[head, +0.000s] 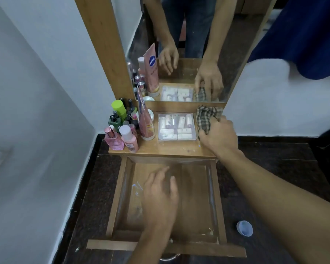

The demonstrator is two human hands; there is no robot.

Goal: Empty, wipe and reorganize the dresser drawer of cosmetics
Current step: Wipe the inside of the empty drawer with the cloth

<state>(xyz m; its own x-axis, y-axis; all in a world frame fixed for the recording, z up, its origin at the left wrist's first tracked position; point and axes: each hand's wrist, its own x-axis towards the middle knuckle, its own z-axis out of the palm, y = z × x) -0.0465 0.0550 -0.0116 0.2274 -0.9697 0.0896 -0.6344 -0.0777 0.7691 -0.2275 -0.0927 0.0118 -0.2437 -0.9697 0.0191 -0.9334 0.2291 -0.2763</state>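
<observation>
On the dresser top (pixel 166 150), at its right end just below the mirror (pixel 179 44), the right hand (pixel 220 138) clutches a crumpled checked cloth (pixel 206 119), fingers curled into the fabric. Just left of the cloth lies a clear plastic box (pixel 177 126) of small pale tubes, and further left stands a tall pink tube (pixel 146 119) upright on its cap. Crowded at the left end are the cosmetics: a pink perfume bottle (pixel 113 140), a pink bottle with a white cap (pixel 129 139), a dark green bottle (pixel 114 121), a lime-green capped bottle (pixel 119 108) and several smaller dark ones behind. Below, the drawer (pixel 120 197) stands pulled out and looks emptied, though a faint smear or scrap near its left side is too blurred to name. Over its floor the left hand (pixel 160 199) hovers, fingers spread and loose, gripping nothing. A small blue cap (pixel 244 228) lies on the dark floor (pixel 274 168) to the drawer's right.
</observation>
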